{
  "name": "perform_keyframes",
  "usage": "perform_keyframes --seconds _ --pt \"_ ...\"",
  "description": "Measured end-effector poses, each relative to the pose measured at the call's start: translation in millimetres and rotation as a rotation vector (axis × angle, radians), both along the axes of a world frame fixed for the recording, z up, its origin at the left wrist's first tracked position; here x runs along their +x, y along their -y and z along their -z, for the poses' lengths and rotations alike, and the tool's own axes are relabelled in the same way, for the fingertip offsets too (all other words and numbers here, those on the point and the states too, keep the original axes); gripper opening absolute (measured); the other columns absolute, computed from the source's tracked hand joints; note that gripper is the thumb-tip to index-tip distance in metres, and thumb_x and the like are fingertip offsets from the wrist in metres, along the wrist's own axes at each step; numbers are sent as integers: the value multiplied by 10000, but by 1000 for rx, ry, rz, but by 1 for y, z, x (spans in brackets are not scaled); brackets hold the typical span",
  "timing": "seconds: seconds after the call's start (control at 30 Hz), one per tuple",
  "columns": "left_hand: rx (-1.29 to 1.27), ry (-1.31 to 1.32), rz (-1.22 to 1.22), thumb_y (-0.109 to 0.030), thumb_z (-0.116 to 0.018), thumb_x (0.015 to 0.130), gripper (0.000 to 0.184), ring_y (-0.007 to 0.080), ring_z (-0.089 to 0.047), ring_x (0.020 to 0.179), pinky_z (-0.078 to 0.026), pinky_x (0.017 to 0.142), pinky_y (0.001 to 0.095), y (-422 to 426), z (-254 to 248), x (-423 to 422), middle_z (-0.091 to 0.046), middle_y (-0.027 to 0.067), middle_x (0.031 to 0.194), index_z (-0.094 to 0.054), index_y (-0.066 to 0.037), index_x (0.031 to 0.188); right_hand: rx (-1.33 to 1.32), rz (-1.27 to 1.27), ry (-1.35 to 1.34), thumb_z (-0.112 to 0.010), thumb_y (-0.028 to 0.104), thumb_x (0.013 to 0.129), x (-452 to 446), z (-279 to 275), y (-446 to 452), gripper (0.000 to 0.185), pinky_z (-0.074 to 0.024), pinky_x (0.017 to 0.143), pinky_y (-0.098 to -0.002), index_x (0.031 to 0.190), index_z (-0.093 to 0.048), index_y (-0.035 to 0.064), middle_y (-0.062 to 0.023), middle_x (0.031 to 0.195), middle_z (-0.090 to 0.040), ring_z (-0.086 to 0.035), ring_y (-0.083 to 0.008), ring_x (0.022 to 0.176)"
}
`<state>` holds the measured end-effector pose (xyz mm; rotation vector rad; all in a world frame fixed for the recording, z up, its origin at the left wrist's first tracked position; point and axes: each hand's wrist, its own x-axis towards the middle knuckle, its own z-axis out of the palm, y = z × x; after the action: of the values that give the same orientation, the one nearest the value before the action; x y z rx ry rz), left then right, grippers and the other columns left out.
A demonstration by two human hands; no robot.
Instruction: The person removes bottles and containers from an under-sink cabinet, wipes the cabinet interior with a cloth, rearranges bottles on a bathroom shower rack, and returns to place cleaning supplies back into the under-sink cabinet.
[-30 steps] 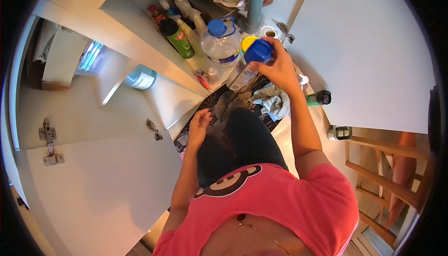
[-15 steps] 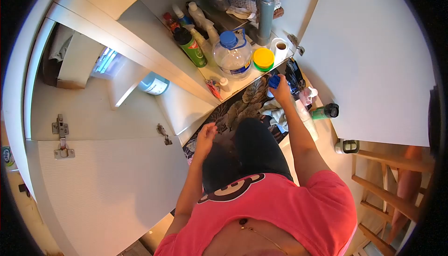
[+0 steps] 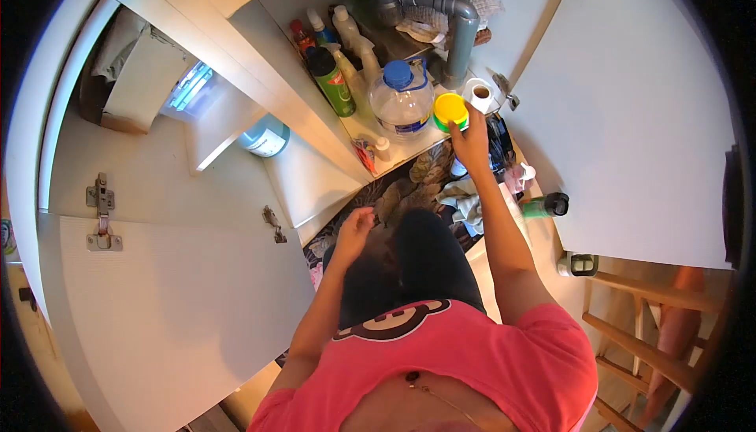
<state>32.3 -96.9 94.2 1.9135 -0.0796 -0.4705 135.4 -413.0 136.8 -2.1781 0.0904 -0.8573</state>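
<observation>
My right hand reaches to the front edge of the cabinet shelf, its thumb and fingers around a small tub with a yellow lid and green base. Just behind the fingers stands a white paper roll. To the left of the tub is a large clear water bottle with a blue cap. My left hand hovers over my knee, fingers loosely curled and apart, with nothing visible in it.
Spray bottles and a green can stand at the shelf's left, below a grey drain pipe. Cabinet doors stand open on both sides, the right door close by. Cloths and a green bottle lie on the floor. A wooden stool stands at right.
My right hand has left the blue-topped item on the floor and moved up to the yellow-lidded tub. My left hand stays near my knee. The view has shifted slightly.
</observation>
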Motion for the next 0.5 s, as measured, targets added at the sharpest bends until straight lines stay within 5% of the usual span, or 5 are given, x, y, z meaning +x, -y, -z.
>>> perform_keyframes --seconds 0.07,0.23,0.5 --pt "12 -6 6 -188 -491 929 285 159 -569 868 -450 757 273 0 2 -1 -592 80 1041 -497 -20 1158 29 -91 7 -613 99 778 9 -35 -17 390 -391 881 -417 1131 -490 -13 -213 1058 -532 -486 -386 1024" --pt "-46 -1 -43 -187 -498 926 279 154 -567 870 -449 746 267 -7 -4 -8 -592 76 1045 -501 -28 1156 215 -208 -87 -574 103 796 20 -60 -57 148 -474 661 -401 897 -584 -4 -184 815 -607 -593 -363 752" --pt "-47 -78 -106 -185 -505 921 270 129 -559 851 -449 725 256 -36 13 -24 -588 54 991 -510 -41 1149 55 -708 -517 -572 195 822 -56 24 -94 217 -477 692 -385 952 -606 25 -176 828 -634 -624 -315 779"
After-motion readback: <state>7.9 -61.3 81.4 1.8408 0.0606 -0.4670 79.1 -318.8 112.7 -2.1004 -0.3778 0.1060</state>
